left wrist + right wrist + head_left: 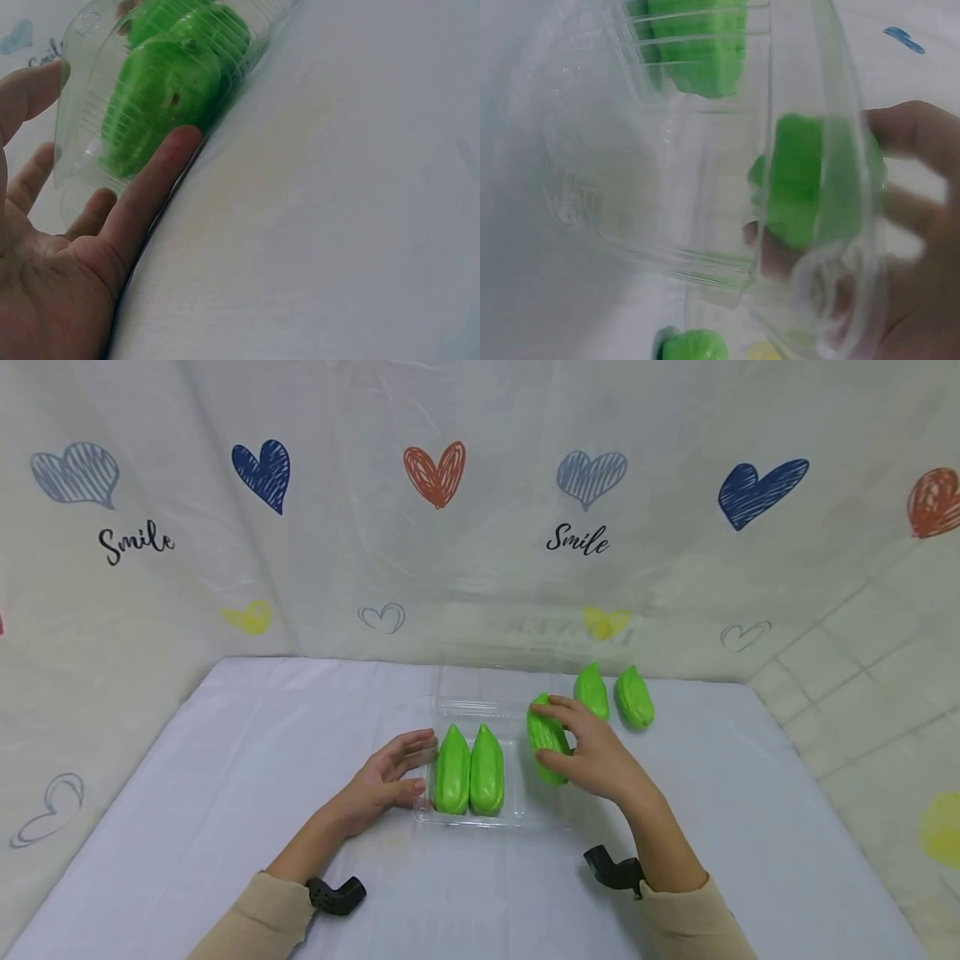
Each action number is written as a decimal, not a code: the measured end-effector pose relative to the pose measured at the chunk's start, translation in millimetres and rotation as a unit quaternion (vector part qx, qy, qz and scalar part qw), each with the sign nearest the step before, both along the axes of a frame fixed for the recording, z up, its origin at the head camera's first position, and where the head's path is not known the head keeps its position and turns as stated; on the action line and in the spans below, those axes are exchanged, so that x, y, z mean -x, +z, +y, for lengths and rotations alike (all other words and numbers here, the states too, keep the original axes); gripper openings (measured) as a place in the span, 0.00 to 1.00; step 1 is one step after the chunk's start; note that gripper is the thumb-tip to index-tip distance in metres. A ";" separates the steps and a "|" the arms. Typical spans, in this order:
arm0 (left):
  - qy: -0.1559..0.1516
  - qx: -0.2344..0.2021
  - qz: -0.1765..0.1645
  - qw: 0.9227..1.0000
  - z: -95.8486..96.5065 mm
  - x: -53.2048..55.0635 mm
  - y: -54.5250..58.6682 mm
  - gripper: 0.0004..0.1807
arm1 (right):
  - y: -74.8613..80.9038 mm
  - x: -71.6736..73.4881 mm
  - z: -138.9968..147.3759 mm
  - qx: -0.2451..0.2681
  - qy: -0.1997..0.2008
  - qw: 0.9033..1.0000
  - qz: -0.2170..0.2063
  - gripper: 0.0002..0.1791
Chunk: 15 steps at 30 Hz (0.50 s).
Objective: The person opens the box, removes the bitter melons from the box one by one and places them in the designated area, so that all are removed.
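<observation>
My right hand [600,756] grips a bright green bitter melon [546,739], thumb on the near side and fingers on the far side, over the right part of a clear plastic box [521,818]. Two more bitter melons [452,772] lie side by side in the box's left part, tips pointing away. At the box's left side is my left hand [382,781], its fingers fairly straight and touching the wall, as the left wrist view shows with the thumb [154,184] against the plastic. Through the clear wall, the right wrist view shows the held bitter melon [802,180].
Two loose bitter melons [592,692] [634,697] lie on the white-covered table [720,777] behind the right hand. The box's clear lid [487,685] stands open toward the back. A curtain printed with hearts [480,552] rises behind the table.
</observation>
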<state>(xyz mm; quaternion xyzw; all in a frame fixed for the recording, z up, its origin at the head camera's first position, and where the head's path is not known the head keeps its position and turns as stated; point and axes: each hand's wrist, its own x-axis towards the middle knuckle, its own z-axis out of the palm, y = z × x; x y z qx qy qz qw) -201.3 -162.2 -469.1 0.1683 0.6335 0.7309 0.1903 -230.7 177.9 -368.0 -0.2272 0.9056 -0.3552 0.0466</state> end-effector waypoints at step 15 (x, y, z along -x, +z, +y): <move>0.000 0.001 0.003 1.000 1.2 -0.6 1.9 0.40 | 4.8 1.7 6.8 0.008 -0.006 1.000 0.005 0.34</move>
